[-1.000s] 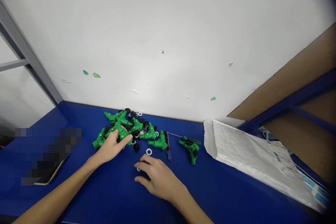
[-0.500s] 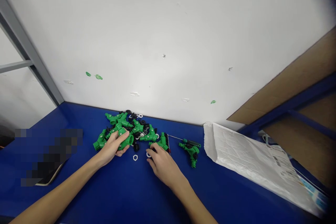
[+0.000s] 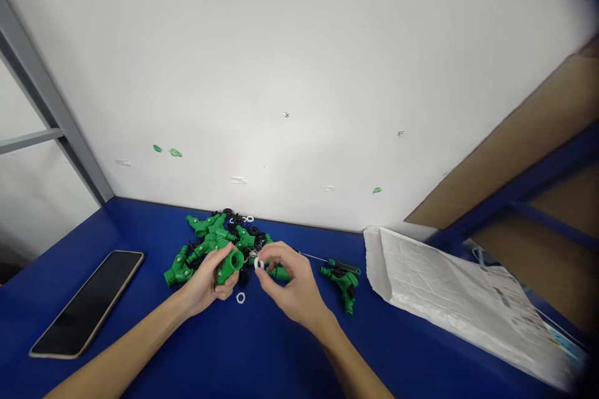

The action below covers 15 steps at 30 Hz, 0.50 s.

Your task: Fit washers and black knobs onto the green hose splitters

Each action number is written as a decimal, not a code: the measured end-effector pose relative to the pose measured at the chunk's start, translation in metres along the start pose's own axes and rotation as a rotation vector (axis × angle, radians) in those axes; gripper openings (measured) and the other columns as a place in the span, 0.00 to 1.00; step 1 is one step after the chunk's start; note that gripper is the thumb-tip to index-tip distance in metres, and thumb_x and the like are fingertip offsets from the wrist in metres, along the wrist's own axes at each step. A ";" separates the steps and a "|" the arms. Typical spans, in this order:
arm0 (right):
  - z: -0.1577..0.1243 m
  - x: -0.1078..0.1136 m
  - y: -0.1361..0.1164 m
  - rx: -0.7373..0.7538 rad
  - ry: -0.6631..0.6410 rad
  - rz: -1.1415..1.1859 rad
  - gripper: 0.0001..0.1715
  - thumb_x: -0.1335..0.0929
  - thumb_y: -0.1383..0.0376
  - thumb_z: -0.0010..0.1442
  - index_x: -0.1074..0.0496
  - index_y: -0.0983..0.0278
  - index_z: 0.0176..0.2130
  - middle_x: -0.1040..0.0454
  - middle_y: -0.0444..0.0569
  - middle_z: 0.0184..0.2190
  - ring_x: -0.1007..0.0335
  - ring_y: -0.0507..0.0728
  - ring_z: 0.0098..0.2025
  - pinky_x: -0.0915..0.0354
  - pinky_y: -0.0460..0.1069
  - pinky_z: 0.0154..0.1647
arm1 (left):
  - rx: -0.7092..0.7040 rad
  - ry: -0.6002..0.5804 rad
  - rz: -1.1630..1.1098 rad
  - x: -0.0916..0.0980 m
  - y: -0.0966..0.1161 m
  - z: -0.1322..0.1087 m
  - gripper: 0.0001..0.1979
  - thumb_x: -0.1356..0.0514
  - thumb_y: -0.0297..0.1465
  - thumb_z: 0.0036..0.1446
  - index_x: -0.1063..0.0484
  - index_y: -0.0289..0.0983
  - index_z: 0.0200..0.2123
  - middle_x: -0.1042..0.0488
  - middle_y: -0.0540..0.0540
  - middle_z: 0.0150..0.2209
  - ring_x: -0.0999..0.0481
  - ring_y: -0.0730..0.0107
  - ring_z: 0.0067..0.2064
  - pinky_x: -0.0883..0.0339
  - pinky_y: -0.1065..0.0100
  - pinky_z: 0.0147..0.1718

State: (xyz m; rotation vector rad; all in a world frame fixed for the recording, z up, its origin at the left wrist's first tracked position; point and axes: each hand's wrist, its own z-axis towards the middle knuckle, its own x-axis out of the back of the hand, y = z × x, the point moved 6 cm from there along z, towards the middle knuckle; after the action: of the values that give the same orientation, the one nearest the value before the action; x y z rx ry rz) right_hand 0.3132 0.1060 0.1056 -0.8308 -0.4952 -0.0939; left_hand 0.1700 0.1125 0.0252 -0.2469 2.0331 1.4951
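My left hand (image 3: 211,280) is closed around a green plastic hose connector (image 3: 230,266), its round opening turned toward my right. Just right of that opening, my right hand (image 3: 285,277) pinches a small white ring (image 3: 259,263) between thumb and fingers. The ring and the connector are apart. Behind both hands lies a heap of green Y-shaped connectors (image 3: 206,248) mixed with small black parts (image 3: 239,219) and white rings (image 3: 249,219). A loose white ring nut (image 3: 240,298) rests on the blue table (image 3: 224,355) below the hands.
A phone (image 3: 88,302) lies at the left. To the right are another green connector (image 3: 347,290), a screwdriver with a green and black handle (image 3: 344,266), and a white padded bag (image 3: 449,299). A white wall (image 3: 281,62) stands behind the table.
My right hand has lifted the white ring off the table and brought it up beside the connector. My left hand has turned the connector so its opening faces more toward me.
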 end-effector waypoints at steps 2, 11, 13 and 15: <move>0.015 0.003 -0.012 0.081 0.052 0.033 0.05 0.33 0.69 0.59 0.29 0.63 0.38 0.25 0.50 0.36 0.29 0.53 0.33 0.32 0.47 0.33 | 0.000 -0.022 -0.019 -0.010 0.003 0.007 0.19 0.44 0.48 0.58 0.36 0.37 0.30 0.38 0.55 0.14 0.52 0.82 0.14 0.57 0.76 0.14; 0.040 0.020 -0.021 0.280 0.233 0.000 0.06 0.31 0.72 0.59 0.25 0.62 0.37 0.22 0.52 0.38 0.25 0.57 0.41 0.27 0.52 0.41 | -0.035 -0.115 -0.081 -0.053 0.036 0.033 0.23 0.44 0.50 0.57 0.35 0.35 0.24 0.40 0.55 0.14 0.51 0.83 0.14 0.58 0.76 0.14; 0.041 0.026 -0.021 0.310 0.265 0.010 0.06 0.30 0.72 0.59 0.24 0.61 0.36 0.22 0.52 0.37 0.25 0.57 0.40 0.27 0.53 0.40 | -0.028 -0.132 -0.084 -0.060 0.039 0.034 0.23 0.44 0.50 0.57 0.36 0.35 0.23 0.41 0.55 0.14 0.51 0.83 0.14 0.57 0.76 0.14; 0.041 0.031 -0.023 0.333 0.285 -0.002 0.07 0.31 0.72 0.59 0.23 0.61 0.35 0.22 0.52 0.38 0.25 0.57 0.39 0.26 0.53 0.39 | -0.016 -0.144 -0.086 -0.065 0.039 0.034 0.23 0.45 0.50 0.57 0.36 0.36 0.24 0.41 0.55 0.14 0.52 0.83 0.14 0.57 0.76 0.14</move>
State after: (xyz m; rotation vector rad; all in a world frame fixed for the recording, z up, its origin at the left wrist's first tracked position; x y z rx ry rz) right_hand 0.3184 0.1242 0.1586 -0.4805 -0.2333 -0.1257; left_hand 0.2155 0.1453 0.0869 -0.2230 1.8744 1.4345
